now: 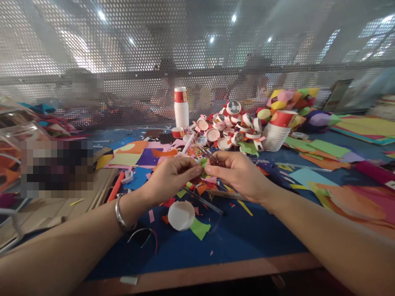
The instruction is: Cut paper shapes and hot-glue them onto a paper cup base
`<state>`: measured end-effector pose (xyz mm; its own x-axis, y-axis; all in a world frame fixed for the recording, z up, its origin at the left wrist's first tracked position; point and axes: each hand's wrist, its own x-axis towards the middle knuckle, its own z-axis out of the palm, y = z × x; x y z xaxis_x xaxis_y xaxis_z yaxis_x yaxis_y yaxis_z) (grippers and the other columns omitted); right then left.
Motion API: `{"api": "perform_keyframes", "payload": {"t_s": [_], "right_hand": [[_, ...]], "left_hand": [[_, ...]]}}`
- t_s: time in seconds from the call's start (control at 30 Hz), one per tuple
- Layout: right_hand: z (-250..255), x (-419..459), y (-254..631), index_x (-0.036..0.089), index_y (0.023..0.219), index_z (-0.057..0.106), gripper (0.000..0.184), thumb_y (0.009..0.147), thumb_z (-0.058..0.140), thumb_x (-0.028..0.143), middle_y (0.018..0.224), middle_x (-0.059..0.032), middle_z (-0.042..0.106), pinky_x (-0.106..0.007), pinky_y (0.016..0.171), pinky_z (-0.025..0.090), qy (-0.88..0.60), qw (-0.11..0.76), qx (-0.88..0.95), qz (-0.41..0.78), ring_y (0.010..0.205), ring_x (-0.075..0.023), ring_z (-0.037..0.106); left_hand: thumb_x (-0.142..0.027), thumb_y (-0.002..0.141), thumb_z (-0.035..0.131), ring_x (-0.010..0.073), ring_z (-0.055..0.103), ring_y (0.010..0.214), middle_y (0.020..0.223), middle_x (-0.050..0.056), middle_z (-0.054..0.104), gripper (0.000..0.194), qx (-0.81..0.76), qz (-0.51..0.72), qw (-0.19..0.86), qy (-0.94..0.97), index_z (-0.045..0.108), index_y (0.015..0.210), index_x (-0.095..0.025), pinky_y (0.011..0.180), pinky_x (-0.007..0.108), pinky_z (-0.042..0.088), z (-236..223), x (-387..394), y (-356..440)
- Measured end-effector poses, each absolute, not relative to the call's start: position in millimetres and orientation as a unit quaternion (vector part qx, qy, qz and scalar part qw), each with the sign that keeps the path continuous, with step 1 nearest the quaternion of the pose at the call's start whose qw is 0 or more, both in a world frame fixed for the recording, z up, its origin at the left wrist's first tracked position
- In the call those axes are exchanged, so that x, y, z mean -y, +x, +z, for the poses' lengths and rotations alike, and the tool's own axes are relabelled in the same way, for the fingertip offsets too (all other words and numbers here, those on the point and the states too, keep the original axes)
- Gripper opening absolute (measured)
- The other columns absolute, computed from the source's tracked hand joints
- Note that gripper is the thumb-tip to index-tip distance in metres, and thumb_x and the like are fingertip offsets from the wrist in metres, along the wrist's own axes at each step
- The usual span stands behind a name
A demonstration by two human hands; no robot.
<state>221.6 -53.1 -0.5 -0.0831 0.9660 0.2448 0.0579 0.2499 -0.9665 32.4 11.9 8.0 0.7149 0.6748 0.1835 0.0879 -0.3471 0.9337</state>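
left hand (174, 176) and right hand (239, 173) meet over the middle of the table (253, 238), thumbs and fingers closed on a small green bit (203, 162) of what looks like paper. the right fingers also grip the scissors (211, 156), as the slim metal tool seems to be, with its tips toward the far left; whether the blades are parted, i cannot tell.

the bit looks very light, thin and limp, easy to crease or tear and apt to slip out if the pinch goes slack. it is best taken by an edge, between thumb and fingertip, pressed just enough to keep it flat; a hard squeeze would likely crumple it. the scissors look stiff and smooth, a little heavier, and sit safest held by the handle end, with fingers off the tips.

near the hands lie a white disc (181, 215), probably card and fairly stiff, and a green scrap (200, 228) just right of it, floppier and surest lifted by a corner. on the far side, the left cup stack (182, 115) stands upright; the right one (277, 133) leans. both look light and easy to tip or dent, so best held low, around the sides.
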Motion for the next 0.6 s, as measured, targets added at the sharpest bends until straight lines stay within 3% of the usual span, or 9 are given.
{"api": "perform_keyframes", "payload": {"t_s": [0.17,0.27,0.37,0.43,0.6], "right_hand": [[-2.9,51.8,224.4,0.017,0.077,0.061,0.018,0.082,0.072,0.030,0.071,0.0032,0.054,-0.024,0.055,0.034,-0.435,0.523,0.584,0.444,0.062,-0.0097,0.044],[-2.3,51.7,225.6,0.018,0.078,0.061,0.014,0.085,0.069,0.028,0.063,0.0067,0.046,-0.024,0.050,0.027,-0.442,0.518,0.579,0.448,0.055,-0.0081,0.036],[-0.3,52.1,225.1,0.019,0.076,0.060,0.015,0.085,0.068,0.027,0.059,0.0079,0.041,-0.024,0.048,0.025,-0.449,0.510,0.582,0.446,0.052,-0.0078,0.033],[0.4,52.5,224.3,0.018,0.075,0.060,0.016,0.084,0.069,0.027,0.059,0.0074,0.042,-0.025,0.049,0.028,-0.454,0.505,0.585,0.443,0.053,-0.0082,0.036],[-2.6,51.9,223.3,0.016,0.078,0.063,0.018,0.086,0.070,0.030,0.072,0.0018,0.056,-0.026,0.061,0.041,-0.446,0.495,0.608,0.432,0.066,-0.0103,0.049]], "left_hand": [[-0.035,0.093,0.062,0.0112,0.058,0.054,0.065,0.004,0.069,0.026,-0.277,0.261,0.479,0.791,0.071,0.075,-0.018,0.053,0.023,0.043,9.5,-14.9,30.7],[-0.026,0.088,0.069,0.0095,0.050,0.044,0.057,0.001,0.066,0.012,-0.311,0.244,0.438,0.807,0.071,0.078,-0.019,0.045,0.023,0.034,11.4,-21.1,27.2],[-0.020,0.083,0.074,0.0105,0.052,0.052,0.063,0.002,0.067,0.002,-0.295,0.284,0.421,0.809,0.073,0.082,-0.019,0.050,0.024,0.035,13.9,-25.6,24.6],[-0.022,0.084,0.073,0.0111,0.055,0.059,0.070,0.002,0.068,0.004,-0.291,0.315,0.437,0.791,0.073,0.085,-0.018,0.055,0.024,0.039,15.9,-24.6,25.4],[-0.022,0.081,0.076,0.0152,0.066,0.076,0.085,0.005,0.070,0.017,-0.283,0.295,0.579,0.706,0.068,0.093,-0.014,0.072,0.029,0.051,14.9,-13.0,33.6]]}}
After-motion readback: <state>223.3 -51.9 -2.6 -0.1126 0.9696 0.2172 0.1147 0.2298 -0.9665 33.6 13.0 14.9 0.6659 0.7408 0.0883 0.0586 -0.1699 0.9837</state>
